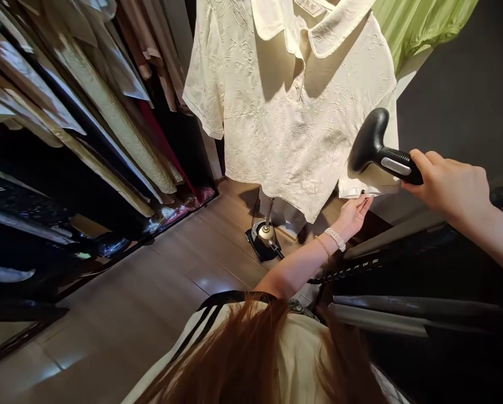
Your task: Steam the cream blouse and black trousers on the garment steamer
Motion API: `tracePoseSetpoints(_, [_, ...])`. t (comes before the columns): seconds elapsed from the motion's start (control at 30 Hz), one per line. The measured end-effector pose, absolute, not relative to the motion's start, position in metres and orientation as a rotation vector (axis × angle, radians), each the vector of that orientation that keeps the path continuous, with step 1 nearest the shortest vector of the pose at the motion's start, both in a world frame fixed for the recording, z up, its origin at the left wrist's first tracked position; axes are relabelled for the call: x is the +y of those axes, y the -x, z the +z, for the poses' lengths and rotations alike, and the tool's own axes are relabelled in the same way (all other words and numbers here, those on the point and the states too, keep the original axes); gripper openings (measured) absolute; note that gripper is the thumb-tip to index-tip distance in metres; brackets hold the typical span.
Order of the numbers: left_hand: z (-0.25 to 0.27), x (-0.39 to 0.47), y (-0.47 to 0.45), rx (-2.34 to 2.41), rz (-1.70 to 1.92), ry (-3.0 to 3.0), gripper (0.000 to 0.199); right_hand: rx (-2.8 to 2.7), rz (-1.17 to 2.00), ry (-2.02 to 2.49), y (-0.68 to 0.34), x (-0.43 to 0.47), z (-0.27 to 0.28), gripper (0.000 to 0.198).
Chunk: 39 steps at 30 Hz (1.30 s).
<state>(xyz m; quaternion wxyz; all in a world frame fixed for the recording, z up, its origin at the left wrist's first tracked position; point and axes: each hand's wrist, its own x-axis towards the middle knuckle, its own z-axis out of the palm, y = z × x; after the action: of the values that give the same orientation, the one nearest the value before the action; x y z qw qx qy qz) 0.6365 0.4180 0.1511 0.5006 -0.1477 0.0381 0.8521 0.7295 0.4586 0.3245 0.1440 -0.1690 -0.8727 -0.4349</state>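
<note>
- Firmly, the right grip (pixel 460 185) is wrapped round the handle (pixel 397 164) of a black steamer (pixel 371 145), near the handle's end.
- The left grip (pixel 355 214) has its fingers together, pinching the lower edge of a sleeve (pixel 359 180).
- The steamer's head lies over this sleeve, just above the pinched edge; I cannot tell whether it presses on the cloth.
- The sleeve belongs to a cream shirt (pixel 272 129), hanging upright in front of the person, its bottom edge above the floor (pixel 167 269).
- The shirt should handle as light, soft and limp, apt to swing or crease; its edge is a good place to pinch and draw it taut.
- The steamer looks stiff and heavier, and its head may be hot, so the handle is the place to hold it.
- Below the shirt's bottom edge, a pole (pixel 269 210) rises from a dark base on the floor.
- Beyond one upper corner of the shirt hangs a green garment (pixel 428 28); more clothes (pixel 108 101) line the floor's left edge.
</note>
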Motion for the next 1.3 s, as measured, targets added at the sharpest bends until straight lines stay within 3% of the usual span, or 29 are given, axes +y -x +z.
tracePoseSetpoints(0.33, [0.147, 0.433, -0.64, 0.139, 2.082, 0.327, 0.018, -2.617, -1.164, 0.604, -0.74, 0.453, 0.308, 0.039])
tracePoseSetpoints(0.5, [0.146, 0.435, -0.64, 0.139, 2.062, 0.322, 0.017, -2.513, -1.085, 0.699, -0.74, 0.452, 0.301, 0.049])
tracePoseSetpoints(0.67, [0.145, 0.44, -0.64, 0.18, 2.094, 0.342, 0.025, -2.676, -1.066, 0.657, -0.743, 0.451, 0.289, 0.04])
tracePoseSetpoints(0.87, [0.145, 0.438, -0.641, 0.155, 2.088, 0.34, 0.019, -2.555, -0.971, 0.698, -0.745, 0.456, 0.284, 0.05])
tracePoseSetpoints(1.07, [0.145, 0.437, -0.642, 0.157, 2.096, 0.388, 0.027, -2.673, -0.931, 0.692, -0.747, 0.451, 0.273, 0.045])
tracePoseSetpoints(1.3, [0.145, 0.432, -0.64, 0.093, 2.074, 0.423, 0.025, -2.4, -0.853, 0.855, -0.755, 0.453, 0.278, 0.052])
